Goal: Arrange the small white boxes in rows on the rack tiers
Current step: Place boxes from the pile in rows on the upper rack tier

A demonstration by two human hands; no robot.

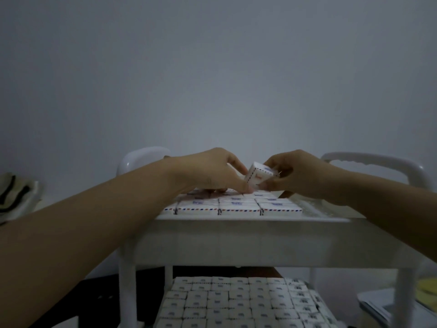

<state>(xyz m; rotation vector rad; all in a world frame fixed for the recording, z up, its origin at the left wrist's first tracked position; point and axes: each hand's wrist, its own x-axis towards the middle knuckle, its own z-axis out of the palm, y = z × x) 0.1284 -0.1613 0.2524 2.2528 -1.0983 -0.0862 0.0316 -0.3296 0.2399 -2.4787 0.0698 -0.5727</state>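
A white plastic rack stands in front of me, and its top tier (236,233) carries rows of small white boxes (238,205) with red and blue dashed edges. The lower tier is packed with many more such boxes (236,301). My right hand (300,176) pinches one tilted small white box (259,175) just above the back rows of the top tier. My left hand (208,172) reaches beside it, fingers curled down, thumb and fingertips touching the boxes on the tier and the held box's left edge.
The rack's white handle loops (378,162) rise at the back right and back left (139,159). A bare strip of the top tier (319,209) lies right of the rows. A striped cloth (14,195) lies at far left, papers (383,304) at lower right.
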